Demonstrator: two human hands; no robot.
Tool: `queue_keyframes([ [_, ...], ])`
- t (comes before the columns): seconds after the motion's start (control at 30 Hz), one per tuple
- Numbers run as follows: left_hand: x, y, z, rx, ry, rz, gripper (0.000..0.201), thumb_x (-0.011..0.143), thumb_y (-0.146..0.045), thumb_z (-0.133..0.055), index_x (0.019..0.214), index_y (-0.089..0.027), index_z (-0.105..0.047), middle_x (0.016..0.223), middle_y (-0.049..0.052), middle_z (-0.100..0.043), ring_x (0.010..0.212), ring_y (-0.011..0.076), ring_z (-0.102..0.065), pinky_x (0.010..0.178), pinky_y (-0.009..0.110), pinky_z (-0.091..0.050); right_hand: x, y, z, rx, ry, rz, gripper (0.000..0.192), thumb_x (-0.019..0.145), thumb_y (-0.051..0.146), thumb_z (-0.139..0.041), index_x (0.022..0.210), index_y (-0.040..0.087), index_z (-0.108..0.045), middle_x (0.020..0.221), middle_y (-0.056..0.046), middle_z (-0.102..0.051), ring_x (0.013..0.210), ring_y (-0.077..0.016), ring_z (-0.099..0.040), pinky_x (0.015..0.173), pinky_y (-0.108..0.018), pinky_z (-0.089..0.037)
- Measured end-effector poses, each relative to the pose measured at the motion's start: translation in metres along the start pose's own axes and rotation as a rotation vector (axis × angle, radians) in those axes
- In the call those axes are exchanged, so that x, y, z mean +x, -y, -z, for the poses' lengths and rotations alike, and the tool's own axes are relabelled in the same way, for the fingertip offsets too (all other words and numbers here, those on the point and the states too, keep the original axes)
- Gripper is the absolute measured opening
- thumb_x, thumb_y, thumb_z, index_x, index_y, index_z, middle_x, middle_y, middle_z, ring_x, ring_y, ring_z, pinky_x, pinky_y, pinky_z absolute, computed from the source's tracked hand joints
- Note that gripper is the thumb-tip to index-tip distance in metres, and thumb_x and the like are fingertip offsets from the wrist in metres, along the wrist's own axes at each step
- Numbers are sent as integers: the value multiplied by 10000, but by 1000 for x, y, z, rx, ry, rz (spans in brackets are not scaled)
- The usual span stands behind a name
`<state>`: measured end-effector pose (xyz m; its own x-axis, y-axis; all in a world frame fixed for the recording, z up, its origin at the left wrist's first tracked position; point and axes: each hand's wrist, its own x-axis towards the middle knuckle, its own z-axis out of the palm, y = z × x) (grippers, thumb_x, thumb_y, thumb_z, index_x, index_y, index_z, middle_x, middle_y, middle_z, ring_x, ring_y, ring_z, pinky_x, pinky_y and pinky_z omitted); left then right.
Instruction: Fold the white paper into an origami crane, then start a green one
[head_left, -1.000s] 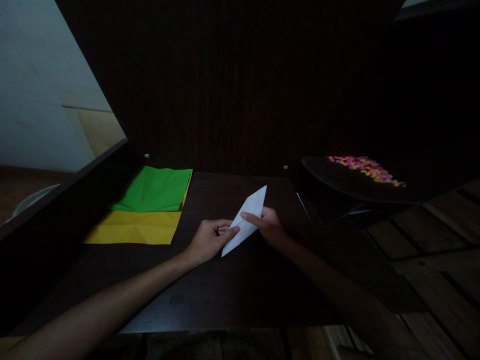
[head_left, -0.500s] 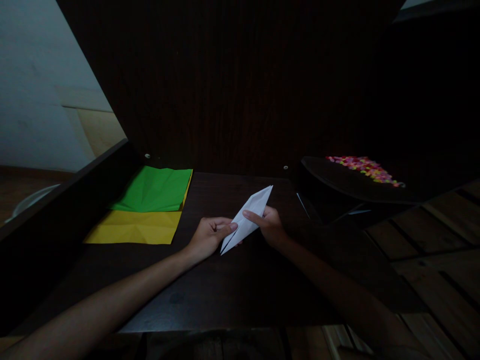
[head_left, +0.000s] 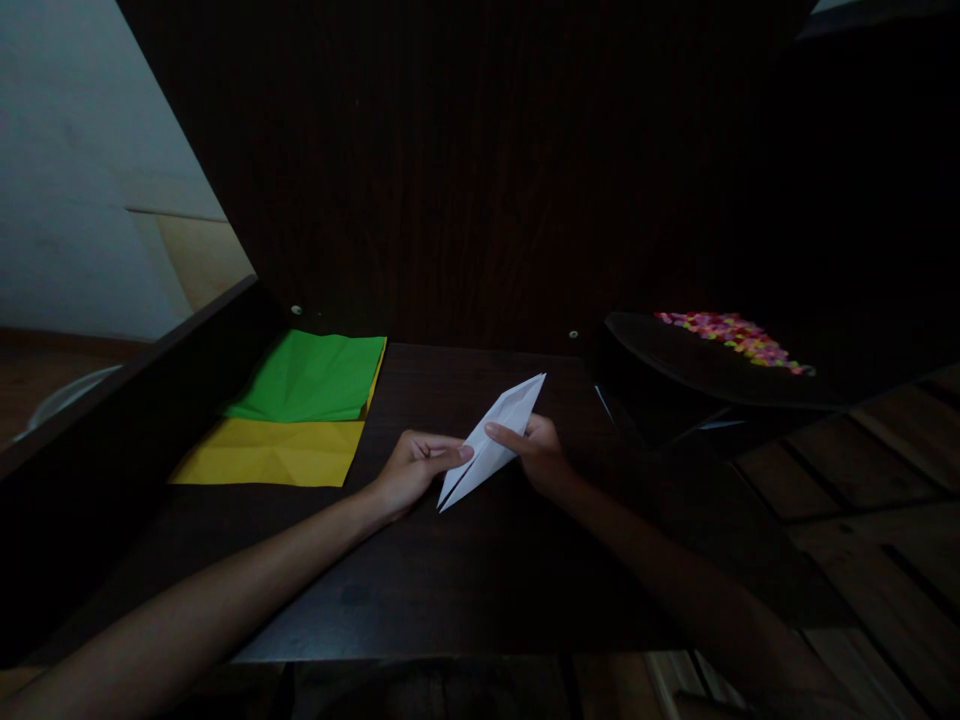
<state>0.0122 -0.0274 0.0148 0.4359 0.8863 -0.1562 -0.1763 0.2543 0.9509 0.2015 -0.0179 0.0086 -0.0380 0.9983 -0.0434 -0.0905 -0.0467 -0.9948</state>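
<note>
A folded white paper (head_left: pixel 499 437), long and diamond-shaped, is held above the dark table, tilted with one point up to the right. Its lower left end splits into two narrow points with a gap between them. My left hand (head_left: pixel 415 470) pinches its left edge, thumb on top and the other fingers partly hidden behind. On the right edge my right hand (head_left: pixel 541 452) grips it, the thumb lying across the upper face and the fingers behind the paper.
Creased green paper (head_left: pixel 311 375) overlaps yellow paper (head_left: pixel 270 455) on the left of the table (head_left: pixel 450 590). A low dark side board (head_left: pixel 150 370) borders them. At the right, a dark curved surface (head_left: pixel 675 365) carries a heap of small colourful pieces (head_left: pixel 739 338). A tall dark panel (head_left: pixel 465 180) rises behind.
The paper's lower left points have shifted slightly left and the gap between them shows a little more. The left fingertips behind the paper's lower part no longer show. Both hands keep their grip.
</note>
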Motion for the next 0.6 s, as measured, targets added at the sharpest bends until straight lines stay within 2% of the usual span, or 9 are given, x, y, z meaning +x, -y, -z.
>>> queue_keyframes([
  [0.27, 3, -3, 2, 101, -40, -68, 407, 700, -485, -773, 909, -135, -778, 851, 77, -772, 700, 177, -664, 656, 258, -493, -1, 2, 1, -80, 30, 16, 310, 648, 422, -806, 772, 150, -724, 774, -61, -747, 691, -219, -689, 632, -308, -535],
  [0.47, 6, -1, 7, 163, -21, -62, 346, 686, -450, -788, 795, -122, -772, 654, 40, -725, 530, 117, -579, 531, 222, -449, -1, 6, 1, -154, 134, -39, 310, 622, 410, -805, 738, 142, -703, 732, -45, -728, 649, -199, -664, 596, -296, -509],
  [0.6, 6, -2, 7, 194, 22, -69, 318, 690, -421, -790, 765, -113, -760, 602, 27, -691, 508, 103, -552, 515, 210, -435, 0, 7, 1, -142, 173, -80, 298, 606, 393, -808, 706, 136, -696, 701, -39, -719, 615, -184, -648, 582, -289, -500],
])
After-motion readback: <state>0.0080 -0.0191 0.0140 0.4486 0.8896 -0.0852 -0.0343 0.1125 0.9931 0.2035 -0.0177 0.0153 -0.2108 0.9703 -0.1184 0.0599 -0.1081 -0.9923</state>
